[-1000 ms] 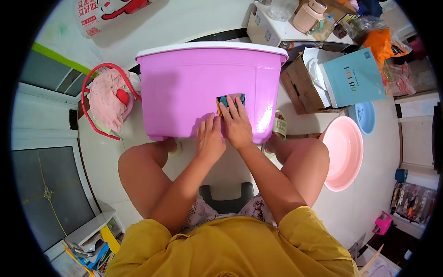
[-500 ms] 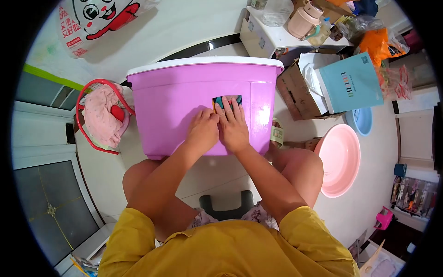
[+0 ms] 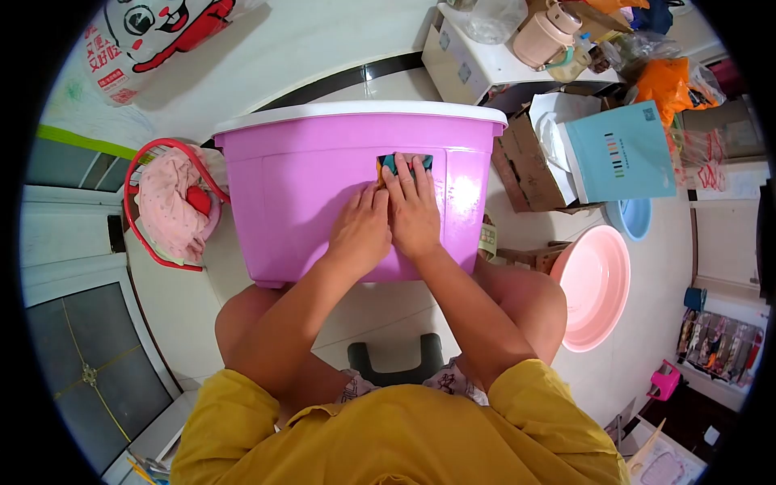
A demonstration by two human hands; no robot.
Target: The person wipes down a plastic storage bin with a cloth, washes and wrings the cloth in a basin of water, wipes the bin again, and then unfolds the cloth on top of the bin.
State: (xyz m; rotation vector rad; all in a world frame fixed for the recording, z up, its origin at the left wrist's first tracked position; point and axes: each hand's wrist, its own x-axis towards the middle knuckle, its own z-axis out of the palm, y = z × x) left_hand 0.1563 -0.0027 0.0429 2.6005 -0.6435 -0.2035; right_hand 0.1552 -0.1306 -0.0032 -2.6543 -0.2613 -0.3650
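A large pink-purple plastic bin [image 3: 299, 186] with a white rim [image 3: 347, 111] stands between my knees, its side facing me. On that side is a small, flat, colourful square [image 3: 388, 160] with teal, black and yellow parts. Fingers stretched out, my right hand [image 3: 415, 222] lies flat over the square and covers most of it. My left hand [image 3: 360, 230] is closed beside it, its fingertips at the square's lower left edge and touching the right hand. Whatever those fingers pinch is hidden.
To the left is a red-rimmed basket [image 3: 129, 212] with pink cloth [image 3: 170, 206]. A cardboard box [image 3: 525, 166], a light-blue box [image 3: 622, 153], a pink basin [image 3: 594, 291] and a blue basin [image 3: 630, 217] are to the right. A white cabinet [image 3: 461, 61] stands behind.
The bin appears slightly larger in view. Both hands and the colourful square sit a little farther right, and the fingers reach slightly higher. The right hand still presses on the square.
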